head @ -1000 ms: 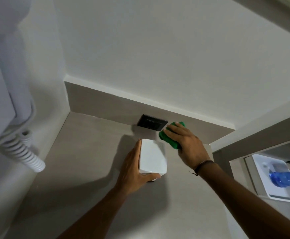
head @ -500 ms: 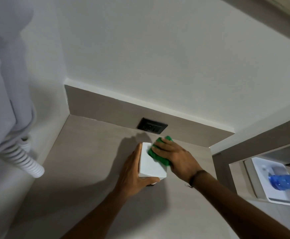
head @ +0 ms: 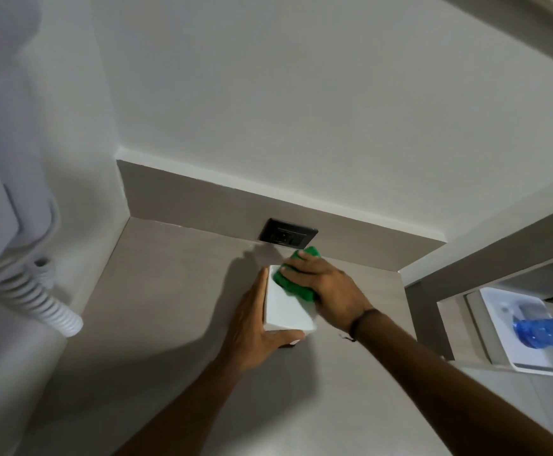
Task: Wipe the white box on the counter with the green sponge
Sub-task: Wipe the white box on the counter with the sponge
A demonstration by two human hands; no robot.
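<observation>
A small white box (head: pixel 286 309) stands on the grey counter (head: pixel 169 291) near the back wall. My left hand (head: pixel 255 324) clasps its left side and front lower edge, thumb running along the bottom. My right hand (head: pixel 324 287) presses a green sponge (head: pixel 293 279) flat on the top right part of the box. Fingers cover most of the sponge; its green edges show at the far tip and along the box top.
A black wall socket (head: pixel 288 236) sits in the backsplash just behind the box. A white wall-mounted hair dryer with coiled cord (head: pixel 38 291) hangs at the left. At right, a white tray (head: pixel 531 360) on a lower shelf holds a blue bottle (head: pixel 548 332).
My right hand with the sponge slid from behind the box onto its top, then a little back toward the far right edge. My left hand kept its hold on the box.
</observation>
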